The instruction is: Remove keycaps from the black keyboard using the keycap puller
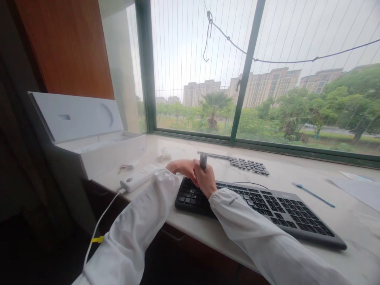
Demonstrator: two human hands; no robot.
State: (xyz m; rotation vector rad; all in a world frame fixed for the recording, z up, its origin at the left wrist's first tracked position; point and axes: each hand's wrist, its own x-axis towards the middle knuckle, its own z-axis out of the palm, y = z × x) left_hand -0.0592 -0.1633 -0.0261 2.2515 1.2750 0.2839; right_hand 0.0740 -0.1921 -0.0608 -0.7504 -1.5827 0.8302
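A black keyboard [285, 206] lies on the white marble-patterned tabletop. Keycaps sit on its left end, while most of its middle and right shows bare key sockets. My right hand [207, 179] is closed around a dark grey cylindrical tool handle [203, 160], held upright over the keyboard's left part. The tool's lower end is hidden by the fingers. Close behind it, my left hand [185, 169] bends down towards the keys, its fingertips mostly covered by the right hand. Loose black keycaps [249, 165] are laid out in rows behind the keyboard.
An open white box [109, 154] stands at the left. Beside it lie a white power strip [138, 179] with a cord and a small metal-tipped item [126, 167]. A thin blue stick [316, 195] and papers [356, 188] are at the right, below the window.
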